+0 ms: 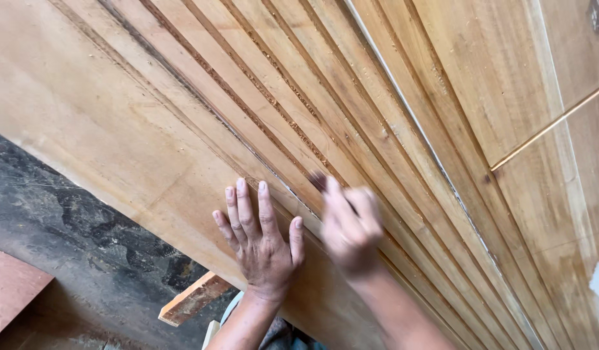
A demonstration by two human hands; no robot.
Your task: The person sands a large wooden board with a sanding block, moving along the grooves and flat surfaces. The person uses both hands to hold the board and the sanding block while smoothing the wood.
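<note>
The grooved panel (150,129) is steadied under the flat, spread left hand (264,243) while a dark brush (317,180), gripped in the blurred right hand (351,227), is best kept along the grooves (280,110)

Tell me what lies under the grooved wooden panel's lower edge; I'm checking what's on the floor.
Below the wooden panel show dark mottled floor, a short wood offcut and a reddish board. Anything directly beneath the panel is covered.

Two bare hands, side by side

The left hand (264,243) lies flat, palm down, fingers together and straight. The right hand (351,227) is motion-blurred, fingers curled into a loose fist, forearm running down-right.
</note>
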